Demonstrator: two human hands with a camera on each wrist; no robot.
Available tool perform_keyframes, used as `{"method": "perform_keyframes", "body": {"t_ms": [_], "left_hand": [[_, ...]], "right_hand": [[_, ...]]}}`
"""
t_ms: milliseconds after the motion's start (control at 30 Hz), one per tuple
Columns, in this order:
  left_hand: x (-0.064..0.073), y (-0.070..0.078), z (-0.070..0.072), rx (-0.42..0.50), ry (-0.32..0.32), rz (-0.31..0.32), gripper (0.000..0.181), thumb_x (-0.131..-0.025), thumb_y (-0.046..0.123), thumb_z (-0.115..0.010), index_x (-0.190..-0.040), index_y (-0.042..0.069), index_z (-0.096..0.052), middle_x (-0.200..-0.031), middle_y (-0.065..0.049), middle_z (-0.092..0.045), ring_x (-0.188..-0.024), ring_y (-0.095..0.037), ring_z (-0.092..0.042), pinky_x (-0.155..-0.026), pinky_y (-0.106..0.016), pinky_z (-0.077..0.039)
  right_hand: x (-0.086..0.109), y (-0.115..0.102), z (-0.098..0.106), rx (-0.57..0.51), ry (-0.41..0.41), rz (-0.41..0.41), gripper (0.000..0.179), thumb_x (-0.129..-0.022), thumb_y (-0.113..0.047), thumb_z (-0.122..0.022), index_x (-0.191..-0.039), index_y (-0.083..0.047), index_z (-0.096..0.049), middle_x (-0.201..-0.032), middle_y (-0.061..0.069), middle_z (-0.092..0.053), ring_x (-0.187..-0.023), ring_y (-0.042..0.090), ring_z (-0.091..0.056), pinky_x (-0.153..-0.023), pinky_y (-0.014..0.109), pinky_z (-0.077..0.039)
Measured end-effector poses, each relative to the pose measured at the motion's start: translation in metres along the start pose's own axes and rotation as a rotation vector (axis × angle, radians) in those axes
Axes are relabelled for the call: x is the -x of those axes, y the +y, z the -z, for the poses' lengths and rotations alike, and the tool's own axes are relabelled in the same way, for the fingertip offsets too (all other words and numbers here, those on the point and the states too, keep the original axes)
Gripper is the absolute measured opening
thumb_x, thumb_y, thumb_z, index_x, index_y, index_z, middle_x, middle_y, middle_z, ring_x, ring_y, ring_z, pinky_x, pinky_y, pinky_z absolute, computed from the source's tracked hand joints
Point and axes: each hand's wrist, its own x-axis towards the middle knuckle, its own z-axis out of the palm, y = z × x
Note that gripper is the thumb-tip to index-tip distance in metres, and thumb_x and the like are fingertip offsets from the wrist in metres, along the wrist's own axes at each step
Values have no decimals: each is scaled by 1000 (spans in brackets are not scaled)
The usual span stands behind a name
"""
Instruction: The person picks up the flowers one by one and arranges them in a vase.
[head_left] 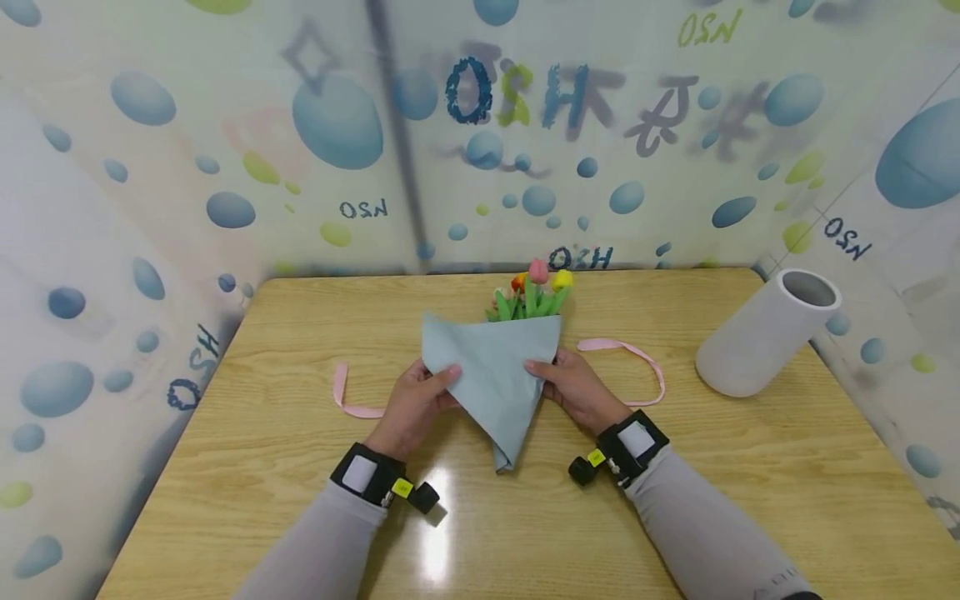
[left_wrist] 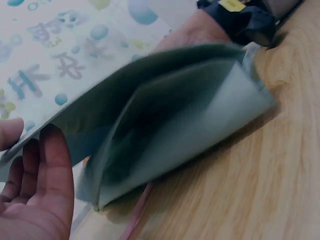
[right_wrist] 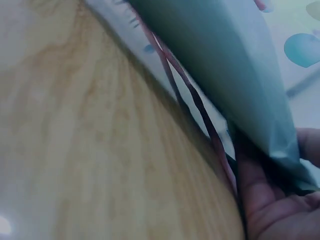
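Observation:
A bunch of artificial-looking tulips [head_left: 538,296], pink, yellow and orange-red with green leaves, pokes out of a pale blue-green sheet of wrapping paper [head_left: 495,358] folded into a cone. My left hand [head_left: 420,400] pinches the left edge, thumb on the front and fingers behind. In the left wrist view that flap of wrapping paper [left_wrist: 185,125] stands away from the fold beneath. At the right edge my right hand [head_left: 581,387] pinches the paper, its fingers [right_wrist: 255,195] tucked underneath. A pink ribbon [head_left: 648,367] runs beneath the bouquet, both ends showing at its sides.
On the right of the wooden table [head_left: 262,500] a white cylindrical vase [head_left: 750,342] stands near the side edge. A patterned curtain-like backdrop [head_left: 480,192] closes off the back and both sides. Each wrist wears a black strapped camera mount [head_left: 367,475].

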Motion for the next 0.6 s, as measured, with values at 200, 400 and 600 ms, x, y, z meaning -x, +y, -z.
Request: {"method": "perform_keyframes", "body": {"t_ms": [200,400,600], "left_hand": [[4,-2,-11,-181,-52,7,46,-101,14,-66,-142,0,-53,-129,-6,-67,-111,-11,-67,-95,-29,-57],[12,0,-26,-387,-77,-56,41,-96,22,-74,-133,5,-65,-128,-10,-72,-112,-12,-66,-95,-27,-54],[20,3,-41,-464,-142,-105,40,-97,22,-74,-132,5,-65,-124,-9,-72,-108,-13,-67,-90,-28,-55]], "right_hand": [[-3,-3,-3,80,9,10,48,-107,-15,-59,-150,1,-45,-135,4,-64,-110,6,-66,-91,23,-57],[-3,-8,-5,137,7,46,49,-109,-20,-55,-153,-2,-43,-143,11,-57,-115,9,-62,-93,25,-55],[4,-17,0,130,-1,87,52,-111,-25,-49,-156,-1,-37,-150,19,-51,-120,18,-62,-96,31,-57]]}}
